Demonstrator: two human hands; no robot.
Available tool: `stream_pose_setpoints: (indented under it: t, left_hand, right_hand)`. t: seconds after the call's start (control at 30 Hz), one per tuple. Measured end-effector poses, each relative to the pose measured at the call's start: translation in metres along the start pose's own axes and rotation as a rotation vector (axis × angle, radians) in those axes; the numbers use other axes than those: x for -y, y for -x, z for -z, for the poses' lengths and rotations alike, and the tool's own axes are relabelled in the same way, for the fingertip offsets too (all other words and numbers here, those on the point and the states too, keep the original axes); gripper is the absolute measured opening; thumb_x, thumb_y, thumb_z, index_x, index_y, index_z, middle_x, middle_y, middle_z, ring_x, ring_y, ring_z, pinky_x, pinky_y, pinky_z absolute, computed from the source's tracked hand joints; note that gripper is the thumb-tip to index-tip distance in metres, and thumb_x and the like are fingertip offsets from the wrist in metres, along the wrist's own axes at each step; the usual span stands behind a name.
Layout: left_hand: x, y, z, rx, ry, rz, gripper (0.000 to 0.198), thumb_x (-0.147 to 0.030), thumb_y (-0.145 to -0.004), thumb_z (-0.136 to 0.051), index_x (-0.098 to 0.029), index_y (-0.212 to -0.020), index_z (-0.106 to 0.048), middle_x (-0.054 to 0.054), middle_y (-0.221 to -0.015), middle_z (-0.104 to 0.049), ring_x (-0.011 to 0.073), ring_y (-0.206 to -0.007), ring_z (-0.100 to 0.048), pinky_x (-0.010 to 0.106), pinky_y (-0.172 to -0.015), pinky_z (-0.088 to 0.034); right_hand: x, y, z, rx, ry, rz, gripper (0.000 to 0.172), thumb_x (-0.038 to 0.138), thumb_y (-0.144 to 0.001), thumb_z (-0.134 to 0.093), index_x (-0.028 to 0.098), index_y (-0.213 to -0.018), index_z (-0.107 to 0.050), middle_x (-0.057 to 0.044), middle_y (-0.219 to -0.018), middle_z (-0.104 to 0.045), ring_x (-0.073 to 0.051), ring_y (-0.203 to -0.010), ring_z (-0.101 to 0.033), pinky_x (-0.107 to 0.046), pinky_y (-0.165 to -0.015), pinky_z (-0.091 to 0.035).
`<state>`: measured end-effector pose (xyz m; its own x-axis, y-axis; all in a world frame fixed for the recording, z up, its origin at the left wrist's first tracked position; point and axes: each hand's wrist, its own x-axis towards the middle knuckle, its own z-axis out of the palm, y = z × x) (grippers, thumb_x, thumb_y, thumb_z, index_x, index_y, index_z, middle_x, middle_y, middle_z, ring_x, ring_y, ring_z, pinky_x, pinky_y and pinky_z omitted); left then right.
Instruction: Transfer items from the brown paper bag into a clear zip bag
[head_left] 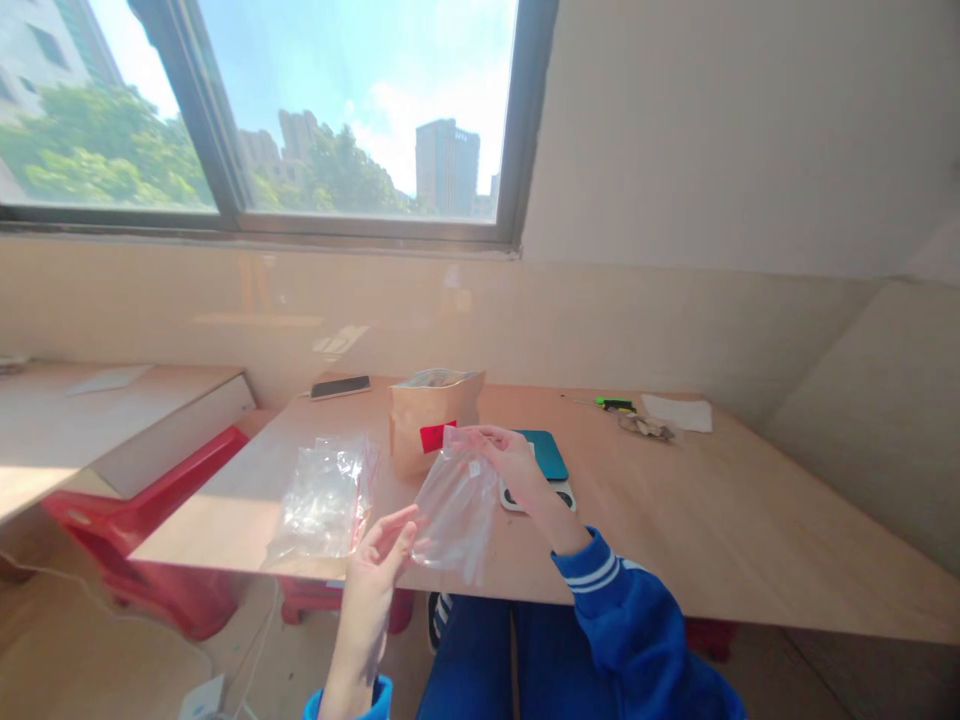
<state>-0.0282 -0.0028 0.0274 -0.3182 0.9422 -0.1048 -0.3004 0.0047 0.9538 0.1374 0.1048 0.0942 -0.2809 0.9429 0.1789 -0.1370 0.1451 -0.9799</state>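
Note:
My right hand [510, 462] pinches the top edge of a small clear plastic bag [456, 510] and holds it up over the near edge of the wooden table [712, 520]. My left hand [382, 555] touches the bag's lower left side with fingers partly spread. Behind the bag stands an open brown paper pouch [431, 415] with a red label. To the left lies a pile of clear plastic bags [326, 495].
A small scale with a teal platform [546, 462] sits right of the pouch. At the table's back lie a phone [340, 387], a green-handled tool [613, 404], some crumpled material [645, 427] and a white paper [679, 412]. A red stool [142, 510] stands at left.

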Motion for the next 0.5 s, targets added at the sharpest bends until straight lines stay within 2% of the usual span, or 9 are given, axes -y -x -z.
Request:
stream_pose_setpoints:
  t: [0.07,0.13,0.17,0.2,0.27,0.3,0.4,0.43,0.5]
  left_hand:
    - [-0.006,0.003,0.004,-0.045,-0.053,-0.034,0.052,-0.046,-0.06,-0.08,-0.016,-0.101,-0.07,0.01,-0.093,-0.075,0.0216,-0.072,-0.071,0.028,-0.065,-0.056]
    - [-0.011,0.006,0.012,-0.115,-0.083,-0.069,0.051,-0.045,-0.061,-0.08,-0.017,-0.101,-0.071,0.008,-0.093,-0.076,0.0211,-0.073,-0.071,0.027,-0.066,-0.057]
    - [-0.014,0.007,0.017,-0.187,-0.083,-0.092,0.048,-0.044,-0.062,-0.079,-0.019,-0.102,-0.071,0.007,-0.094,-0.076,0.0202,-0.074,-0.071,0.026,-0.066,-0.057]
    - [-0.017,0.008,0.023,-0.269,-0.075,-0.118,0.045,-0.043,-0.064,-0.078,-0.021,-0.102,-0.071,0.004,-0.096,-0.076,0.0194,-0.076,-0.071,0.025,-0.066,-0.057]
    - [-0.023,0.007,0.036,-0.474,-0.057,-0.207,0.034,-0.039,-0.068,-0.075,-0.025,-0.098,-0.071,-0.001,-0.092,-0.076,0.0198,-0.077,-0.071,0.028,-0.069,-0.059]
    - [-0.026,0.004,0.041,-0.546,-0.061,-0.268,0.03,-0.036,-0.069,-0.074,-0.026,-0.097,-0.071,-0.003,-0.09,-0.076,0.0203,-0.079,-0.071,0.032,-0.074,-0.059]
    - [-0.038,-0.012,0.052,-0.596,-0.143,-0.384,0.032,-0.032,-0.072,-0.071,-0.034,-0.103,-0.067,-0.01,-0.096,-0.074,0.0198,-0.084,-0.07,0.039,-0.085,-0.056]
    - [-0.041,-0.019,0.055,-0.577,-0.202,-0.351,0.035,-0.032,-0.073,-0.069,-0.037,-0.107,-0.065,-0.012,-0.099,-0.074,0.0197,-0.084,-0.07,0.04,-0.085,-0.056]
    - [-0.045,-0.034,0.06,-0.558,-0.332,-0.151,0.033,-0.033,-0.073,-0.069,-0.039,-0.105,-0.065,-0.012,-0.099,-0.073,0.0231,-0.087,-0.07,0.042,-0.082,-0.055]
  right_hand:
    - [-0.004,0.001,0.014,0.072,0.007,-0.014,0.044,0.055,-0.075,-0.066,0.019,-0.1,-0.071,-0.011,-0.098,-0.073,-0.023,-0.077,-0.069,-0.039,-0.072,-0.056]
    - [-0.013,-0.002,0.042,0.075,0.068,-0.019,0.048,0.059,-0.079,-0.059,0.019,-0.104,-0.069,-0.012,-0.104,-0.072,-0.024,-0.083,-0.07,-0.041,-0.074,-0.056]
    - [-0.019,-0.005,0.062,0.021,0.136,-0.01,0.049,0.059,-0.083,-0.053,0.019,-0.105,-0.068,-0.012,-0.107,-0.071,-0.024,-0.087,-0.069,-0.041,-0.075,-0.056]
    - [-0.025,-0.01,0.085,-0.111,0.236,0.017,0.05,0.059,-0.086,-0.046,0.018,-0.103,-0.069,-0.013,-0.108,-0.07,-0.024,-0.089,-0.069,-0.042,-0.077,-0.056]
    - [-0.038,-0.021,0.141,-0.43,0.64,0.07,0.042,0.047,-0.09,-0.041,0.017,-0.1,-0.069,-0.013,-0.106,-0.071,-0.024,-0.095,-0.068,-0.039,-0.081,-0.055]
    - [-0.043,-0.026,0.17,-0.508,0.731,0.052,0.035,0.04,-0.087,-0.047,0.015,-0.098,-0.068,-0.016,-0.108,-0.069,-0.026,-0.101,-0.065,-0.042,-0.086,-0.052]
    - [-0.052,-0.034,0.249,-0.618,0.927,-0.014,0.028,0.023,-0.082,-0.05,0.01,-0.1,-0.067,-0.022,-0.111,-0.066,-0.031,-0.106,-0.062,-0.046,-0.091,-0.046]
    - [-0.053,-0.035,0.269,-0.636,0.999,-0.04,0.028,0.018,-0.079,-0.05,0.009,-0.1,-0.067,-0.023,-0.11,-0.066,-0.032,-0.106,-0.061,-0.046,-0.091,-0.045]
    - [-0.053,-0.035,0.3,-0.648,1.152,-0.086,0.03,0.01,-0.075,-0.051,0.006,-0.1,-0.067,-0.025,-0.109,-0.065,-0.032,-0.105,-0.061,-0.044,-0.09,-0.044]
